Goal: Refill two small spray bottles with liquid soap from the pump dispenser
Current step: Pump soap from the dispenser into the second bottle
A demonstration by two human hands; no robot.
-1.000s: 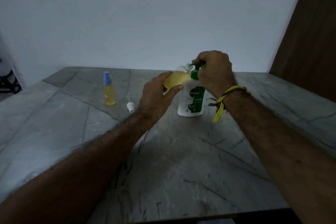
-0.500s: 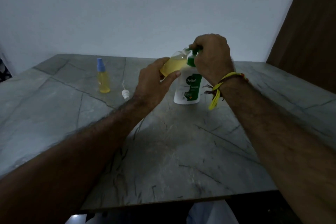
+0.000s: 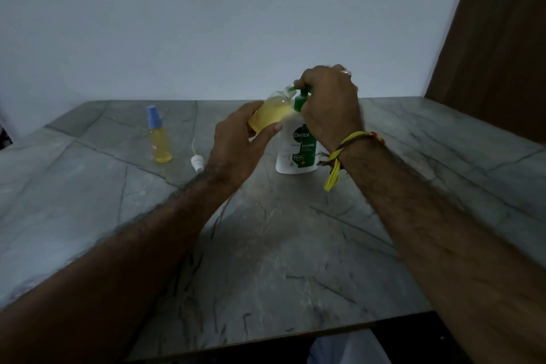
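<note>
Yellowish soap fills most of the small open spray bottle [image 3: 270,112] that the left hand [image 3: 236,145] grips, fingers and thumb curled round its body, tilted so its long axis runs from lower left up to upper right and the open neck points at the green nozzle of the pump dispenser [image 3: 298,145]. Pretty sure it's held slanted like that so the mouth sits right under the spout and the soap runs down the inside wall instead of dribbling out. The right hand [image 3: 328,103] is curled over the green pump head, fingers wrapped around it from above, looks ready to press down; can't really see whether the spout is actually inside the neck or just touching it. The dispenser stands upright on the grey marble table [image 3: 266,260], label facing the camera, so it stays put under a one-handed push. Off to the left, near the wrist, lies a white spray cap [image 3: 197,161] with its dip tube pointing away, probably the one off this bottle. Further left stands the second spray bottle [image 3: 159,136], upright, blue cap on, already looking full.
</note>
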